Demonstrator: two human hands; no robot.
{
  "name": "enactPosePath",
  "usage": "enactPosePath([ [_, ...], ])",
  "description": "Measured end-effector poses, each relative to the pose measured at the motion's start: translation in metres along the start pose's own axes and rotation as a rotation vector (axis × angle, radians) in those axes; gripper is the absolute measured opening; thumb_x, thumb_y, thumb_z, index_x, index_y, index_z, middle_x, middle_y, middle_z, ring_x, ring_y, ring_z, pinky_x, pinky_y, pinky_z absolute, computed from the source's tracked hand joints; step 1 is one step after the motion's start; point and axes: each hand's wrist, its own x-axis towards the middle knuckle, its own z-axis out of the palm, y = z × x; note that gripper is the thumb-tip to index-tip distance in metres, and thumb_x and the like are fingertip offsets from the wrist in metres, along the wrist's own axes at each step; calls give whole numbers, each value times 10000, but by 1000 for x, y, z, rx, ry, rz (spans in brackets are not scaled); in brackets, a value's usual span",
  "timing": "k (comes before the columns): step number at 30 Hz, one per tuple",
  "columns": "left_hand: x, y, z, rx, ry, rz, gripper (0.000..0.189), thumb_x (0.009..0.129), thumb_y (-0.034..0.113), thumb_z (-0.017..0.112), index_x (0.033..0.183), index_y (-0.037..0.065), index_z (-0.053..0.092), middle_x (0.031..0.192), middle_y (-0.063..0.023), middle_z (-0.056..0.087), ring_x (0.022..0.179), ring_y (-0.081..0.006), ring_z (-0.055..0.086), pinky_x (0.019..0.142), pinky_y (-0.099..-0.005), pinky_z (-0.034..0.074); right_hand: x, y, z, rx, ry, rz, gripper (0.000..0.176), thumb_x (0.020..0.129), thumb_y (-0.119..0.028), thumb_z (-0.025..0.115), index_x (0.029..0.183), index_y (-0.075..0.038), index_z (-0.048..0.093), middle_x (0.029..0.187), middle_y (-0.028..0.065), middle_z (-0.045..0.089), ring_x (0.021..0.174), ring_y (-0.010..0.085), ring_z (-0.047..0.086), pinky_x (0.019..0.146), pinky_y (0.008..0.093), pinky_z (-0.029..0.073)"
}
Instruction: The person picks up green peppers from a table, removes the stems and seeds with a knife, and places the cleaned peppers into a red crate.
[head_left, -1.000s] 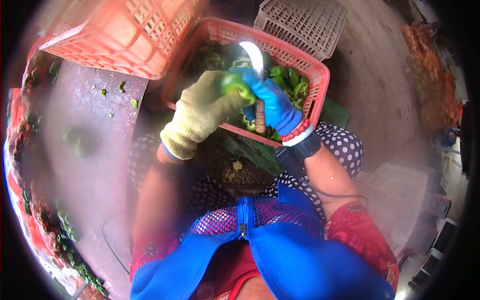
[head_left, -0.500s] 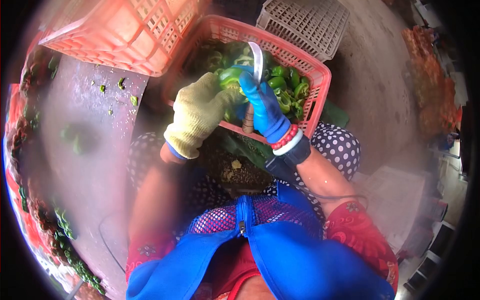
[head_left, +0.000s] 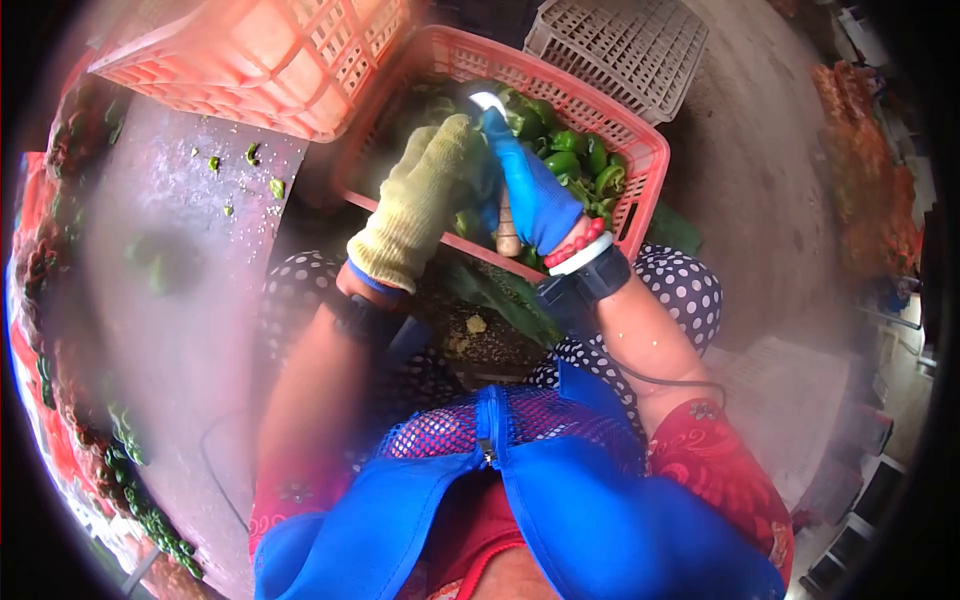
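Observation:
My right hand [head_left: 540, 195], in a blue glove, is closed round a knife with a wooden handle [head_left: 508, 232]. Its curved blade [head_left: 487, 101] sticks out above the thumb. Close by on the left is my left hand [head_left: 415, 205] in a pale yellow knitted glove, its fingers stretched out and pointing away from me; no pepper shows in it, though its palm side is partly hidden. Both hands are over a pink plastic crate [head_left: 655, 190] that holds green peppers [head_left: 565, 160], several of them cut open.
A second pink crate [head_left: 240, 75] stands at the upper left, on a surface [head_left: 200, 330] with pepper scraps and seeds. Behind the pepper crate sits a grey crate [head_left: 620, 55]. Peppers line the far left edge. Seeds and scraps [head_left: 475, 325] lie between my knees.
The green pepper that was in my left hand is out of it. My left fingers have straightened, and the knife blade has tipped away and lower. The view has shifted slightly.

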Motion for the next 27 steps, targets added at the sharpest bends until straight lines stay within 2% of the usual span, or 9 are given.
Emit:
enactPosePath([
  [2, 14, -16, -15, 305, -2, 201, 374, 955, 299, 659, 1207, 36, 573, 987, -80, 679, 865, -176, 645, 741, -327, 533, 7, 5, -1, -53, 104, -62, 712, 956, -611, 575, 1385, -49, 493, 806, 67, 638, 504, 147, 563, 482, 292, 485],
  [4, 18, -22, -28, 802, 44, 571, 410, 940, 234, 659, 1247, -11, 541, 1035, -137, 697, 897, -241, 688, 756, -364, 560, 22, 19, 16, -193, 147, -662, 614, 944, -497, 661, 1336, -41, 537, 907, 84, 668, 650, 164, 633, 597, 302, 531],
  [5, 14, -21, -29, 950, 55, 749, 432, 934, 210, 660, 1271, -27, 529, 1055, -154, 700, 916, -263, 699, 765, -373, 567, 22, 23, 14, -236, 126, -667, 578, 933, -430, 693, 1329, -35, 549, 979, 93, 678, 750, 178, 649, 677, 315, 536],
  [6, 11, -22, -28, 769, 33, 617, 563, 907, 140, 690, 1383, -50, 458, 1096, -164, 698, 950, -276, 709, 803, -367, 569, 21, 28, 12, -278, 104, -672, 546, 922, -363, 726, 1322, -30, 562, 1051, 102, 688, 851, 191, 665, 758, 328, 541],
  [9, 20, -11, -15, -383, 47, -236, 356, 1009, 401, 586, 1040, 58, 678, 898, -75, 701, 805, -179, 678, 757, -309, 581, 19, 37, 10, -332, 140, -682, 528, 915, -309, 750, 1327, -30, 572, 1139, 111, 702, 975, 214, 675, 862, 361, 539],
  [12, 40, -34, -36, -209, 2, -28, 314, 997, 327, 619, 1103, 35, 663, 912, -75, 706, 801, -196, 685, 754, -314, 576, 14, 35, 11, -593, 278, -770, 490, 945, -351, 700, 1310, -46, 584, 1120, 166, 696, 986, 294, 695, 846, 384, 544],
  [17, 17, -21, -22, 1011, 59, 744, 447, 925, 50, 666, 1344, -32, 537, 1006, -109, 708, 895, -215, 693, 820, -324, 559, 16, 50, 17, -627, 443, -785, 436, 978, -361, 646, 1298, -70, 597, 1139, 192, 688, 1047, 372, 674, 869, 405, 540],
  [19, 12, -15, -17, 1109, 75, 725, 565, 892, -57, 650, 1425, -40, 466, 1059, -136, 703, 953, -218, 687, 855, -325, 548, 16, 52, 23, -581, 506, -803, 414, 985, -353, 635, 1289, -75, 601, 1147, 192, 687, 1043, 382, 674, 863, 418, 542],
  [27, 22, -32, -8, 987, 103, 683, 481, 916, -8, 630, 1383, -24, 518, 1114, -198, 685, 1008, -262, 675, 884, -358, 534, 22, 50, 23, -466, 624, -634, 329, 1009, -372, 581, 1206, -111, 626, 1066, 206, 706, 993, 424, 674, 805, 451, 551],
])
